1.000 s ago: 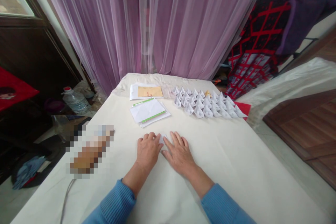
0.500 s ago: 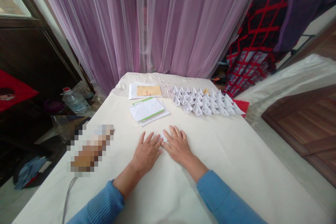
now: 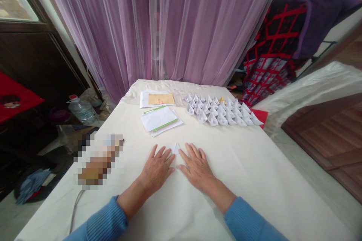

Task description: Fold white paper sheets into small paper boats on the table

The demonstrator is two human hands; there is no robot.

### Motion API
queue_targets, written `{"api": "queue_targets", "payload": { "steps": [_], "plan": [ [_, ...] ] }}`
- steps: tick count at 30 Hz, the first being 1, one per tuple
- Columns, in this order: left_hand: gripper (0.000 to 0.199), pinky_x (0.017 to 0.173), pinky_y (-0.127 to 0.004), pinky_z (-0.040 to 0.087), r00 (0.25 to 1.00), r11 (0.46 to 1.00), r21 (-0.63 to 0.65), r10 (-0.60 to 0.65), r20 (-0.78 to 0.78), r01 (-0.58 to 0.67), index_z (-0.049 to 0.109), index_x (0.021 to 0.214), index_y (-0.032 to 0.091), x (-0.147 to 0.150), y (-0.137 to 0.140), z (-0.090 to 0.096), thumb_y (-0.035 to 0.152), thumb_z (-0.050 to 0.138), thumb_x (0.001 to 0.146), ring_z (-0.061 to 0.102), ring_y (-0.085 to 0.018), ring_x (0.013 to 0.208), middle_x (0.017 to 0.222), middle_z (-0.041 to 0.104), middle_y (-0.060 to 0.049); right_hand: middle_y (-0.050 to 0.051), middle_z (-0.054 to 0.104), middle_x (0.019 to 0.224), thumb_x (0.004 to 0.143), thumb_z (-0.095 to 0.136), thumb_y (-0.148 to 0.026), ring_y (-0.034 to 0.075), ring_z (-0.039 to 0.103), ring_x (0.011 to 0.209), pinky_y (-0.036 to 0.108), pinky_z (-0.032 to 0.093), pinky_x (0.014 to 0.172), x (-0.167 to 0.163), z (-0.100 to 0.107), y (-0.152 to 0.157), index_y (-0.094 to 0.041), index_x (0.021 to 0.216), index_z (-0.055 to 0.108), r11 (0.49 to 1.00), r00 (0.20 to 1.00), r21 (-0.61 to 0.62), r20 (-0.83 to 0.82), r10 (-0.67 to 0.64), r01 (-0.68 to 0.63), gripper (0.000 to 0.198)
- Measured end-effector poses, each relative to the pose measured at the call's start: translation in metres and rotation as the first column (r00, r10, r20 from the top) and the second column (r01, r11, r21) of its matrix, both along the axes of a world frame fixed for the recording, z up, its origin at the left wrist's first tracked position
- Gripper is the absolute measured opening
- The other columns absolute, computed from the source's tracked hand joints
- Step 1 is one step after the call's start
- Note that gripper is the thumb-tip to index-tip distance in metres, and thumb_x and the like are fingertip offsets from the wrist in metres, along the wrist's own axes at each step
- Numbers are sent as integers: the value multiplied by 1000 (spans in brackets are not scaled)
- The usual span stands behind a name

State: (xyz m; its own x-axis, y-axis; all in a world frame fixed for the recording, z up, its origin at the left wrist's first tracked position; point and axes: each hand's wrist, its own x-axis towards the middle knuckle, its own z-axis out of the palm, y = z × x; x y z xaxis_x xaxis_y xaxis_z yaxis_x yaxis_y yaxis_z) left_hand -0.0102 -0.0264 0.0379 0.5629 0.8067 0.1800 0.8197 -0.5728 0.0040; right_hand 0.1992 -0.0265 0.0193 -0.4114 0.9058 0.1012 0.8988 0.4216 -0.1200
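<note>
A small piece of folded white paper [image 3: 175, 148] lies flat on the table between my hands, with a pointed top and crease lines. My left hand [image 3: 158, 165] rests palm down with fingers spread, its fingertips at the paper's left edge. On the other side, my right hand [image 3: 196, 165] is flat and spread too, its index fingertip by the paper's right edge. Neither hand grips anything. Farther back on the right stand several folded white paper boats [image 3: 212, 119] in close rows, with one yellow paper boat [image 3: 222, 100] among them.
White sheets with green strips [image 3: 160, 117] lie beyond my left hand, and a tan envelope [image 3: 161, 99] is behind them on more paper. A blurred-out object [image 3: 98, 162] with a cable is at the table's left. Something red [image 3: 259, 116] sticks out beside the boats.
My right hand has slid right, away from the paper, and my left hand has shifted slightly left and down. More of the folded paper shows between them.
</note>
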Motion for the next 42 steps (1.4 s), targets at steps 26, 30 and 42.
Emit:
{"api": "queue_targets", "payload": {
  "steps": [26,30,42],
  "plan": [
    [31,108,-52,32,992,994,-111,22,127,-8,68,111,26,7,8,23,34,42,98,62,-24,108,111,72,-3,14,34,154,98,38,-46,32,26,142,55,22,109,-34,6,33,-26,142,46,975,974,12,-58,-220,221,49],
    [27,88,-37,44,971,983,-161,124,203,-91,72,83,23,10,29,29,31,49,95,65,-20,87,85,73,-4,14,39,151,98,39,-37,28,30,141,47,25,112,-26,0,26,-16,140,47,963,954,36,-149,-260,268,48],
    [16,92,-42,40,831,922,-252,376,411,-293,61,93,21,22,40,5,26,69,80,57,-25,104,102,67,-4,10,56,137,90,51,-26,26,42,134,47,27,111,-17,-8,16,-21,110,66,962,901,90,-382,-205,258,26]
  ]
}}
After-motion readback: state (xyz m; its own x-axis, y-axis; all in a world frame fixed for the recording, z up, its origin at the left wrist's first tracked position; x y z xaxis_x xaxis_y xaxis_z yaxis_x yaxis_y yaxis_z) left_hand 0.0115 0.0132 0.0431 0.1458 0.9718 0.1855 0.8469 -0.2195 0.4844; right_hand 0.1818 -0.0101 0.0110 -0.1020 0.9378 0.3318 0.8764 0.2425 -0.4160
